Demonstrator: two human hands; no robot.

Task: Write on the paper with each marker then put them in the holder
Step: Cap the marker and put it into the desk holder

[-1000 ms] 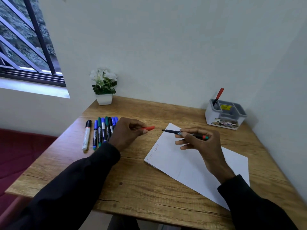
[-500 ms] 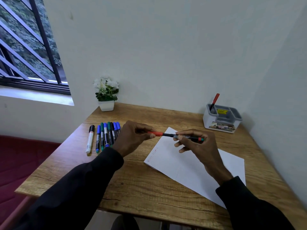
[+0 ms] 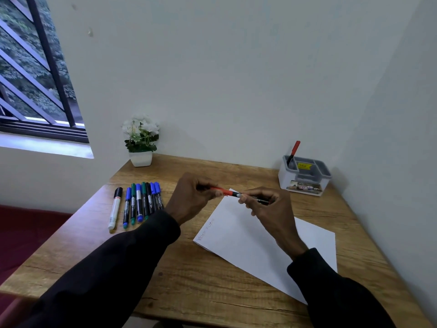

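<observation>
A red-capped black marker (image 3: 233,193) is held level above the far corner of the white paper (image 3: 246,235). My left hand (image 3: 191,200) pinches its red cap, which sits on the marker's tip. My right hand (image 3: 267,207) grips the black barrel. Faint red writing runs along the paper's left edge. A row of several markers (image 3: 139,202), blue, green and black, lies on the table left of my hands. The grey holder (image 3: 305,176) stands at the back right with one red marker (image 3: 294,151) upright in it.
The wooden table (image 3: 189,280) stands in a wall corner. A white pot of flowers (image 3: 141,143) stands at its back left. A white marker with a black cap (image 3: 115,208) lies at the left end of the row. A window is at upper left.
My left hand brought the red cap from apart onto the marker's tip. Both hands now meet over the paper's far corner.
</observation>
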